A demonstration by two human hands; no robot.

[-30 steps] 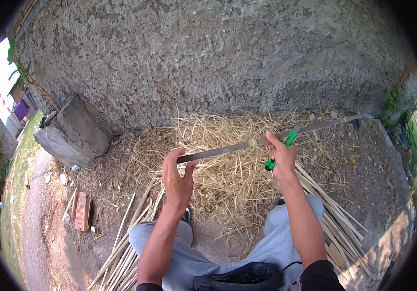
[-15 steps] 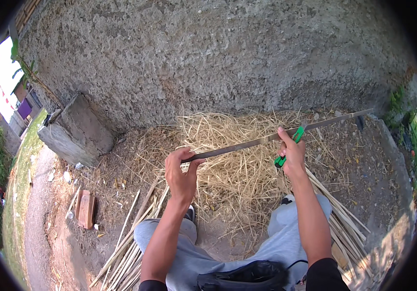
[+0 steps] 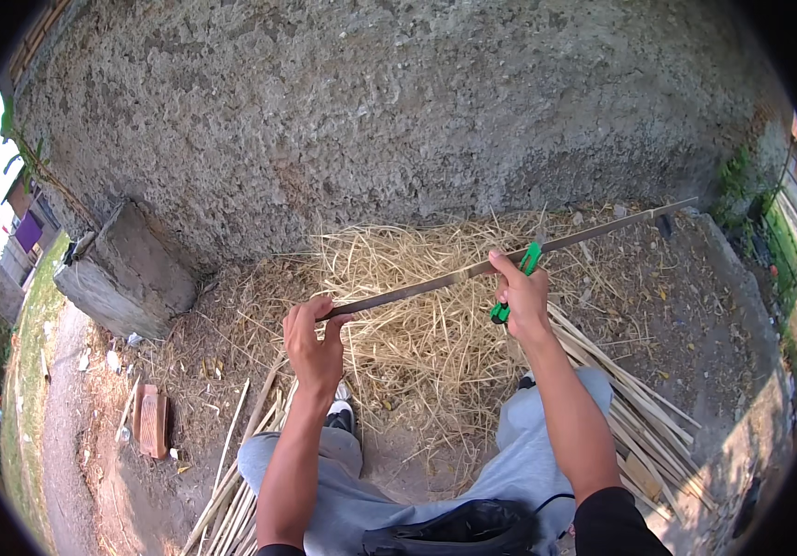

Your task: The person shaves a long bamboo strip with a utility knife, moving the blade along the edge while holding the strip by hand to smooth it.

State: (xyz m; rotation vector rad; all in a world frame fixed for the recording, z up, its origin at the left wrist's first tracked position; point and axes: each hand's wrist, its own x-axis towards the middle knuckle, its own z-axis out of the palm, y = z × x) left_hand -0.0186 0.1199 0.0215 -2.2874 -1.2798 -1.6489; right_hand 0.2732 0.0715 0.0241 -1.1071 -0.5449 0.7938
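Note:
My left hand (image 3: pixel 313 347) pinches the near left end of a long, thin, dark brown bamboo strip (image 3: pixel 398 295) between thumb and fingers. The strip slants up to the far right, held in the air over a heap of pale shavings (image 3: pixel 417 347). My right hand (image 3: pixel 528 306) is closed around a green box cutter (image 3: pixel 531 259) with a black end. Its blade points up, away from me, crossing the strip. The right thumb rests on the strip close to the cutter. Where blade and strip touch is too small to tell.
Split bamboo strips lie in bundles by my left leg (image 3: pixel 236 510) and right leg (image 3: pixel 634 431). A rough grey wall (image 3: pixel 398 120) rises behind the heap. At the left are a concrete block (image 3: pixel 134 273) and a reddish brick (image 3: pixel 151 422). A black bag (image 3: pixel 458 528) sits at my lap.
The view has shifted, so most things sit further left. Both hands have moved slightly left with the strip, the left hand a bit lower. Their grips look the same.

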